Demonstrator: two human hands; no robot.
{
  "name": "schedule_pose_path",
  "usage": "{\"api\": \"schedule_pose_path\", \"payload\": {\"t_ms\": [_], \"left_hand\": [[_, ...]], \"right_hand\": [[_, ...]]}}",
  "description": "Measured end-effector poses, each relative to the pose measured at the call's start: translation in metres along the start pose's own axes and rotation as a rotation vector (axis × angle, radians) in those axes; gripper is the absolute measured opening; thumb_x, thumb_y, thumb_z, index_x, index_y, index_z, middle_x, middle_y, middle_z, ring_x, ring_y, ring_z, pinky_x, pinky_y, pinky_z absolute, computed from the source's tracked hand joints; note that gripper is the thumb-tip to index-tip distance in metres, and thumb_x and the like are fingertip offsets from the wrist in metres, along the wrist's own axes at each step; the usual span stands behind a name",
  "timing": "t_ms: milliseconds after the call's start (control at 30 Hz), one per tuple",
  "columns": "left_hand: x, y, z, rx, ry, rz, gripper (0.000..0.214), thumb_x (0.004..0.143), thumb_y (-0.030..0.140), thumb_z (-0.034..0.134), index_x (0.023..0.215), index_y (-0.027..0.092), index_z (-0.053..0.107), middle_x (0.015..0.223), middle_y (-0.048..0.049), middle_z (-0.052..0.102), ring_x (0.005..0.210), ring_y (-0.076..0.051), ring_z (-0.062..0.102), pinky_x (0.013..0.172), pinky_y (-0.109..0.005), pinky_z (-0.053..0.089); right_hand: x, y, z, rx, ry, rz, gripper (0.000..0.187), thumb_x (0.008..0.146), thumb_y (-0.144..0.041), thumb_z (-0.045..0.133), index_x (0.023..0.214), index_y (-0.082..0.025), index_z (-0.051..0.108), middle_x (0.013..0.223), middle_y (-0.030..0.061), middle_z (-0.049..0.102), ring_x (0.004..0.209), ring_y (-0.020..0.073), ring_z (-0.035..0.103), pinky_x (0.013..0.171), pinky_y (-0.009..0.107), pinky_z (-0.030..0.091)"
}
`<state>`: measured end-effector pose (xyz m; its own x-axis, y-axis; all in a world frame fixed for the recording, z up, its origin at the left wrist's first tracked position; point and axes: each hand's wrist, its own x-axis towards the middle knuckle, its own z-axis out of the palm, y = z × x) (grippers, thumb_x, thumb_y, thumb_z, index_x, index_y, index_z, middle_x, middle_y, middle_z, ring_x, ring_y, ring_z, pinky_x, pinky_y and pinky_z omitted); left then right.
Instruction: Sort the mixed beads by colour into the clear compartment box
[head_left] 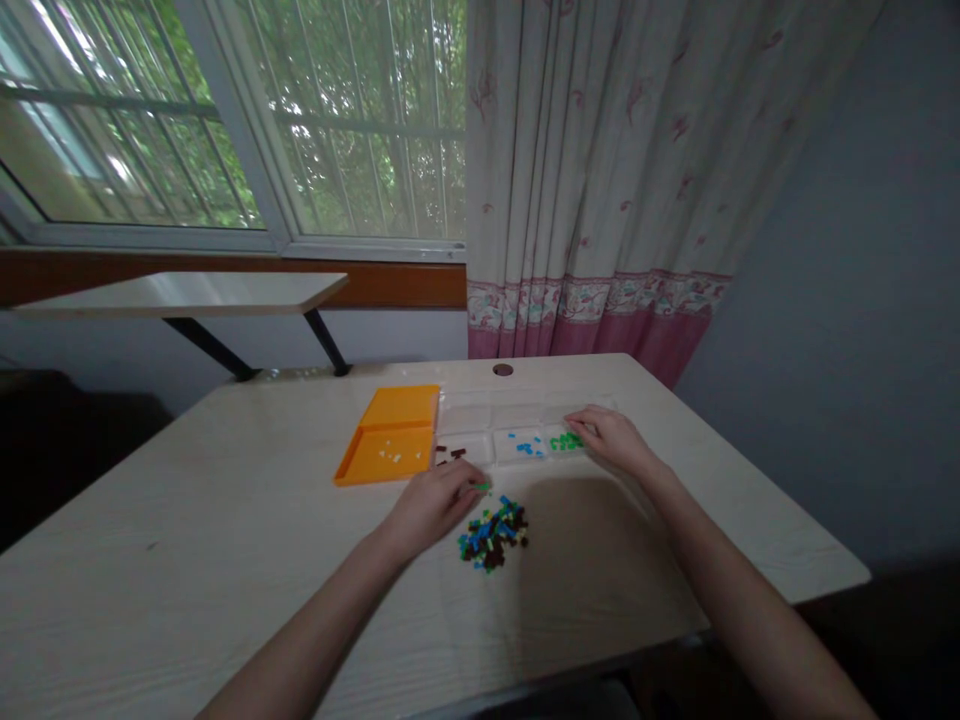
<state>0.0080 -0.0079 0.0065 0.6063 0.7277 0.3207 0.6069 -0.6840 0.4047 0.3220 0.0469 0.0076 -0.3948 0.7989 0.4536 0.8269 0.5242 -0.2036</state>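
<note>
My left hand (439, 502) is closed in a pinch, with a small green toy brick (482, 487) at its fingertips, just above a mixed pile of tiny bricks (493, 535) in blue, brown, green and pale yellow. Over at the right, my right hand (613, 438) pinches its fingers together above a clear box of green bricks (564, 441); whatever is between them is too small to make out. Beside that box, a clear compartment holds blue bricks (527, 446). Farther left, dark brown bricks (457, 454) lie in another, partly behind my left hand.
An open orange case (382, 477) with several small white pieces (390, 452) stands left of the clear boxes. Clear lids (516, 410) lie behind them. A raised shelf (187, 290) is at the back left of the table (187, 560), and a curtain (570, 200) hangs behind.
</note>
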Motion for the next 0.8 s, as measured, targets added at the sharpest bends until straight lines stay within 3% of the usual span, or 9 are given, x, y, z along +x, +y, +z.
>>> {"api": "schedule_pose_path", "payload": {"t_ms": [200,300,633,800], "left_hand": [[0.002,0.005,0.003,-0.090,0.106,-0.029,0.018,0.084,0.032,0.049,0.087,0.017,0.058,0.075,-0.0013,0.058,0.062,-0.010,0.051,0.058,-0.020,0.040],[0.002,0.005,0.006,-0.109,0.105,-0.022,0.018,0.085,0.032,0.049,0.086,0.017,0.059,0.075,-0.0014,0.059,0.064,-0.010,0.052,0.060,-0.019,0.040],[0.002,0.004,0.012,-0.129,0.112,-0.022,0.018,0.085,0.032,0.049,0.086,0.017,0.060,0.076,-0.0015,0.060,0.067,-0.010,0.053,0.062,-0.019,0.041],[0.005,0.004,0.011,-0.087,0.086,-0.081,0.023,0.082,0.034,0.051,0.097,0.018,0.058,0.082,-0.0026,0.060,0.069,-0.012,0.054,0.063,-0.022,0.042]], "right_hand": [[-0.005,-0.074,0.029,0.159,-0.014,-0.232,0.020,0.083,-0.028,0.053,0.097,-0.021,0.065,0.085,0.0029,0.068,0.073,0.0124,0.062,0.064,0.020,0.046],[-0.007,-0.096,0.037,0.231,-0.011,-0.272,0.022,0.081,-0.030,0.057,0.100,-0.023,0.064,0.083,0.0016,0.068,0.071,0.0116,0.062,0.063,0.018,0.046],[-0.007,-0.103,0.037,0.305,0.010,-0.297,0.015,0.082,-0.028,0.056,0.090,-0.021,0.066,0.078,0.0011,0.068,0.067,0.0108,0.061,0.062,0.018,0.045],[-0.005,-0.094,0.034,0.250,0.140,-0.296,0.017,0.084,-0.030,0.052,0.089,-0.021,0.066,0.078,0.0021,0.068,0.069,0.0106,0.062,0.063,0.018,0.046]]}}
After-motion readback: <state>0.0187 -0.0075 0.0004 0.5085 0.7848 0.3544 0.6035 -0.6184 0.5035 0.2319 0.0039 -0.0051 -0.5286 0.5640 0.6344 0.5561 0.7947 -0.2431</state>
